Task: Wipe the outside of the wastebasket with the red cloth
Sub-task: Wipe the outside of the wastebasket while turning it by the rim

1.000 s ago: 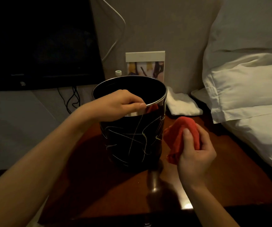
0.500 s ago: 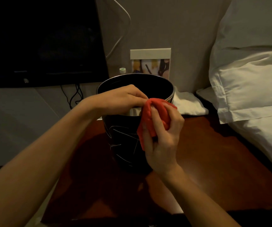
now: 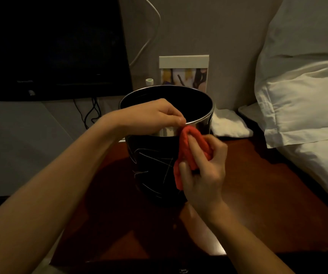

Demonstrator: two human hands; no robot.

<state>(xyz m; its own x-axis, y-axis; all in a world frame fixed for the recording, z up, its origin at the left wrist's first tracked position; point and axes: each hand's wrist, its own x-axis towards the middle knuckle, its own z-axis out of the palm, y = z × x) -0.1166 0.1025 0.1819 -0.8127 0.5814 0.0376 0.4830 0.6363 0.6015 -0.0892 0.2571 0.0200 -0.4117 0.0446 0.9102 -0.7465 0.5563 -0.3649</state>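
A black wastebasket (image 3: 153, 165) with thin pale scribble lines and a shiny metal rim stands upright on a dark red-brown wooden table (image 3: 267, 210). My left hand (image 3: 155, 117) grips the near rim, fingers curled over the edge. My right hand (image 3: 202, 171) holds the bunched red cloth (image 3: 186, 153) and presses it against the basket's near right side, just below the rim. Part of the cloth is hidden under my fingers.
White pillows and bedding (image 3: 305, 99) crowd the right side. A folded white towel (image 3: 228, 123) lies behind the basket, with a picture card (image 3: 183, 72) and a small white cap (image 3: 149, 81) against the wall. A dark screen (image 3: 50, 46) with cables is at left.
My right hand brought the red cloth from the table's right side up to the basket's rim, then slid it slightly down the side. The left hand kept its grip on the rim.
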